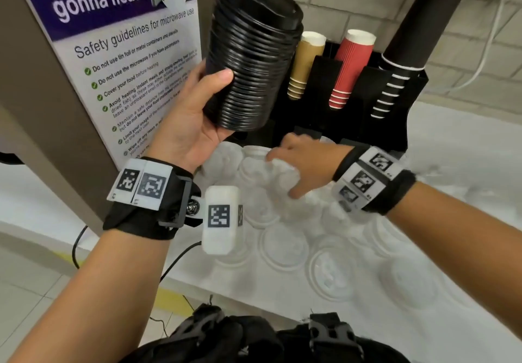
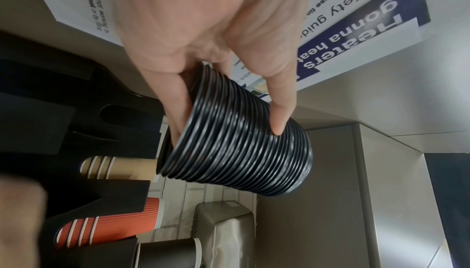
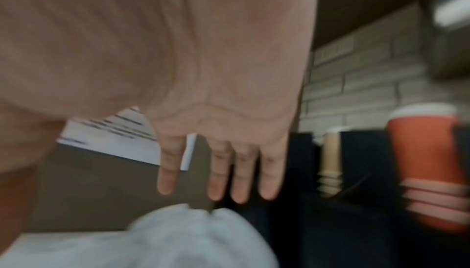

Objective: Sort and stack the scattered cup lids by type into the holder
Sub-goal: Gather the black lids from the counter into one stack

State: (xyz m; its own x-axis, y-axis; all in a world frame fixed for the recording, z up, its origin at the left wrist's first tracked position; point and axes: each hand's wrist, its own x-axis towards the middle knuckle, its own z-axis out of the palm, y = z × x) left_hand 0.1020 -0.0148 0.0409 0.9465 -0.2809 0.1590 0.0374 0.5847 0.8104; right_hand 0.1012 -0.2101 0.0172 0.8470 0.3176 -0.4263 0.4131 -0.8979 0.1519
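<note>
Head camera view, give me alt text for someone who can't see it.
A left hand grips a tall stack of black plastic cup lids above a black cup holder, while the right hand reaches among scattered white plastic lids on the white counter.

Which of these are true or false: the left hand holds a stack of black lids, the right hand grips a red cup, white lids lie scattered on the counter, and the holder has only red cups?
1. The left hand holds a stack of black lids. True.
2. The right hand grips a red cup. False: its fingers are straight, over the white lids.
3. White lids lie scattered on the counter. True.
4. The holder has only red cups. False: it holds tan cups, red cups and black cups.
</note>
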